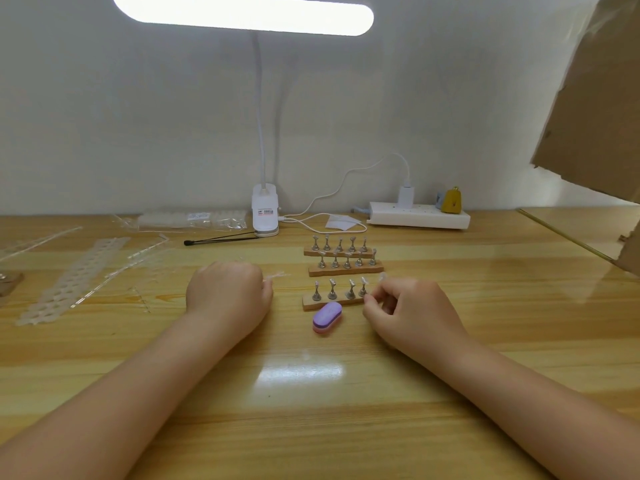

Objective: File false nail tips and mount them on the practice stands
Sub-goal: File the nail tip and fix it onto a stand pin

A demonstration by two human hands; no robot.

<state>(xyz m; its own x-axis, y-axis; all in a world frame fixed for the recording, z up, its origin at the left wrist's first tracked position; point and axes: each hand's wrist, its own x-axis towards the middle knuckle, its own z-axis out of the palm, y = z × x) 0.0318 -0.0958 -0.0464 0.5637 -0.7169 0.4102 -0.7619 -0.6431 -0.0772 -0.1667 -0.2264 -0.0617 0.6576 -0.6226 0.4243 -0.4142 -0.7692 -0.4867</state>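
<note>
Three wooden practice stands with metal pegs lie in rows on the table: far [339, 251], middle [346, 270] and near [329, 301]. Clear nail tips sit on several pegs. My right hand [412, 313] is at the right end of the near stand, fingers curled, pinching a clear nail tip [382, 277] at the last peg. My left hand [227, 294] rests on the table left of the stands, fingers curled round a clear strip of nail tips [277, 276]. A purple and pink buffer block [327, 317] lies just in front of the near stand.
A clip lamp base [265, 214] and white power strip [419, 218] stand at the back. A black brush [221, 239], a bag of tips [194, 220] and clear tip strips [74, 280] lie at the left. Cardboard [595, 109] leans at the right.
</note>
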